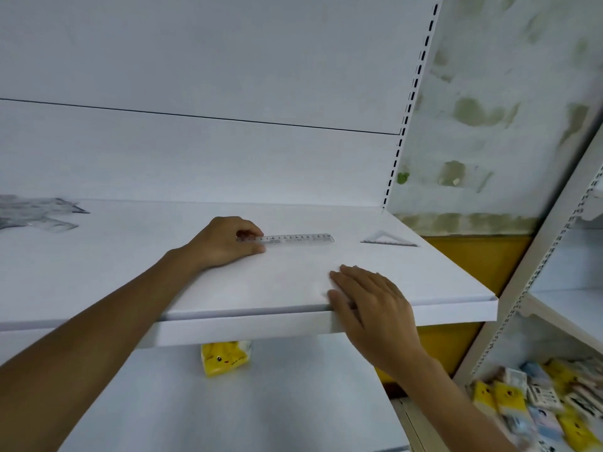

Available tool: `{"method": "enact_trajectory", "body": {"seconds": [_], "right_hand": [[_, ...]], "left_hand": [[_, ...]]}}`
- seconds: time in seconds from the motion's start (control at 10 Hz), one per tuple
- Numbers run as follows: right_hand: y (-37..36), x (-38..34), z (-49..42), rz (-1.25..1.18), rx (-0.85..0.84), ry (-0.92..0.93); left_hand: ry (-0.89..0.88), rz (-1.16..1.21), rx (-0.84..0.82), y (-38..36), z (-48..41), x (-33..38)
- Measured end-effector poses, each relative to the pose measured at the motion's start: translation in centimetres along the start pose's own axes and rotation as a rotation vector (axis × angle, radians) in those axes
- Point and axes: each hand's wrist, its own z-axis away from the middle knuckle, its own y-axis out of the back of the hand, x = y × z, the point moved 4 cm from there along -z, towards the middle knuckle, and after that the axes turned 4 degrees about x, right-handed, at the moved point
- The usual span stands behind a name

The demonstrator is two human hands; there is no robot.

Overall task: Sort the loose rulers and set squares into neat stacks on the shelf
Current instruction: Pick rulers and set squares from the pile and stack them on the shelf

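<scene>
Right hand (368, 308) lies flat on the front edge of the shelf (130, 275), grip spread, holding nothing. 1 clear ruler (298, 239) lies flat farther back. Left hand (225, 243) curls over its left end, grip pinching it. 1 set square (388, 239) sits to its right, apart. A blurry pile (36, 213) lies far left. I think it helps to lift the ruler level and line up its edges.

From the front edge up to the back panel (228, 164), the shelf (130, 282) is open across its middle. The right hand (368, 305) lies flat over the front edge; beyond it the left hand (228, 243) grips a clear ruler (297, 239). A set square (388, 240) sits near the right edge, a loose pile (36, 215) at the back left.
</scene>
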Motion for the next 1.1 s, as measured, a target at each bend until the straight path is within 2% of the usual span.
{"method": "enact_trajectory", "body": {"seconds": [0.4, 0.7, 1.1], "right_hand": [[-0.7, 0.0, 0.5, 0.041, 0.13, 0.029], [-0.9, 0.0, 0.4, 0.036, 0.184, 0.041], [-0.7, 0.2, 0.3, 0.008, 0.141, 0.021]], "left_hand": [[0.106, -0.06, -0.055, 0.6, -0.9, -0.3], [0.113, -0.09, -0.105, -0.2, -1.9, 0.0], [0.115, -0.129, 0.02, 0.7, -0.5, -0.3]]}}
